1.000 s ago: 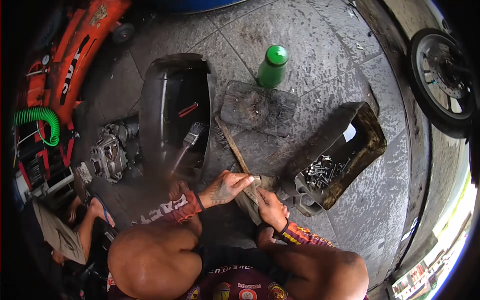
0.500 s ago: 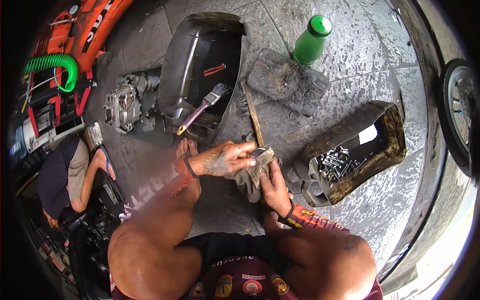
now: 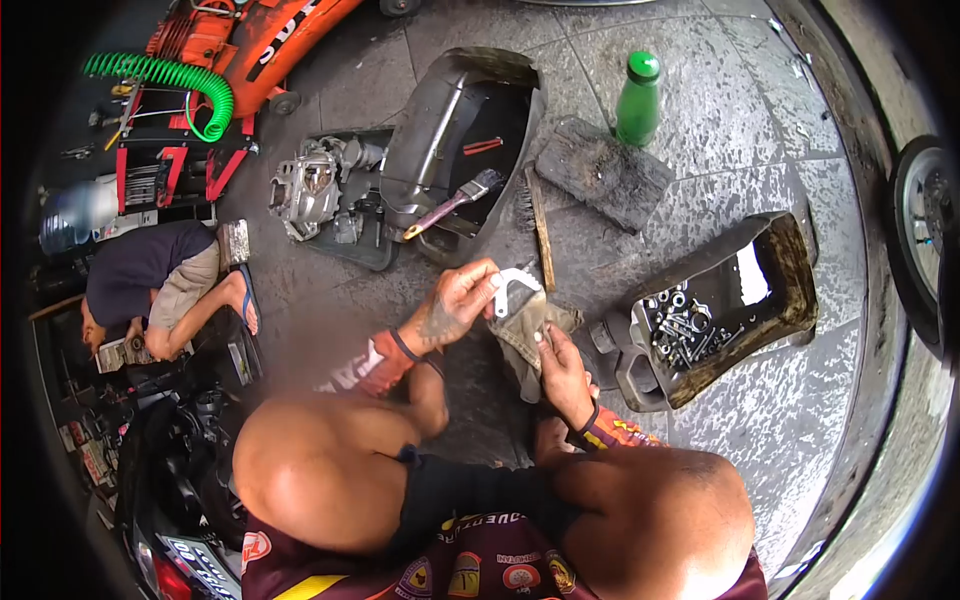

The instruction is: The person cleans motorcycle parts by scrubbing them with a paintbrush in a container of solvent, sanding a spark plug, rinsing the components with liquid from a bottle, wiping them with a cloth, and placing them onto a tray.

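My left hand (image 3: pixel 460 305) pinches a small, flat, curved metal part (image 3: pixel 517 283) between thumb and fingers; it shines bright white and has a hook-like outline. My right hand (image 3: pixel 568 378) grips a dirty olive-grey rag (image 3: pixel 522 350), which hangs below the part and covers its lower end. Just beyond the hands lies a wooden-handled wire brush (image 3: pixel 541 235). A paintbrush (image 3: pixel 452 205) with a purple handle rests across the edge of a cut-open black plastic container (image 3: pixel 408 150).
To the right, another cut jerrycan (image 3: pixel 790 290) holds several bolts and small metal parts (image 3: pixel 685 325). A sooty block (image 3: pixel 605 172) and a green bottle (image 3: pixel 638 105) stand ahead. Engine parts (image 3: pixel 308 190) sit on a tray at left. Another person (image 3: pixel 165 270) crouches far left beside a motorcycle (image 3: pixel 180 480).
The curved part was partly covered by my fingers and the rag; now more of it shows, bright, above the rag. My hands are slightly farther apart, and the view has shifted.
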`<state>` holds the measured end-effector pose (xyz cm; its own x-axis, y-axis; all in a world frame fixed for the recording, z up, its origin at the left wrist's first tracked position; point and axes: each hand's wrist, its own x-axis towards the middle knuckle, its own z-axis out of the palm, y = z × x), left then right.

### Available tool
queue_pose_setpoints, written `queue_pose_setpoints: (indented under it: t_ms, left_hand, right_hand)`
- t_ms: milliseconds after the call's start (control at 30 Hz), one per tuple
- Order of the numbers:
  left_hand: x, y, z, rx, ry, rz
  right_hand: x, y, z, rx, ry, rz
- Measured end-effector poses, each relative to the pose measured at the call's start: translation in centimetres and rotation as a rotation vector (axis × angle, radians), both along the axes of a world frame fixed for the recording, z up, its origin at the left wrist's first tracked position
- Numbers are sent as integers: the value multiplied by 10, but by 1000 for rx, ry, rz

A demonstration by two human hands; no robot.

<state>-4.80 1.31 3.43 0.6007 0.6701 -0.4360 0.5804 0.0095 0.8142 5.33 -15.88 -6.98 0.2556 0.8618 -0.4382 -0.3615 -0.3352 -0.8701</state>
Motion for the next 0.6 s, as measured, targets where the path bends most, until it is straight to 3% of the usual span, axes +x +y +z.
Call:
queue_pose_setpoints:
  t_ms: [67, 133, 200, 233, 333, 400, 467, 500, 567, 600]
  left_hand:
    - [-13, -14, -4, -68, -4, 171]
    - [-43, -14, -21, -130, -154, 385]
    - [-70, -8, -19, -120, -296, 689]
    - [-80, -4, -11, -46, -319, 811]
    - [-136, 13, -14, 62, -292, 1063]
    - [-169, 31, -31, 146, -287, 1083]
    - [-184, 47, -39, 74, -75, 1114]
    - [-191, 54, -48, 81, -74, 1102]
    - [-202, 60, -52, -26, -35, 1072]
    - [-203, 60, -57, -134, 1, 1033]
  right_hand:
    - [1, -17, -3, -79, -50, 95]
    - [-6, -35, -10, -304, -521, 263]
    - [-20, -57, -35, -258, -774, 360]
    - [-14, -55, -32, -255, -752, 486]
    - [-29, -75, -67, 84, -1826, 232]
    - [-25, -64, -52, -149, -1259, 480]
    - [-19, -46, -31, -432, -784, 592]
    - [-31, -64, -67, -396, -960, 534]
    - [-23, -54, -48, -275, -683, 489]
    - [-28, -69, -67, -286, -693, 490]
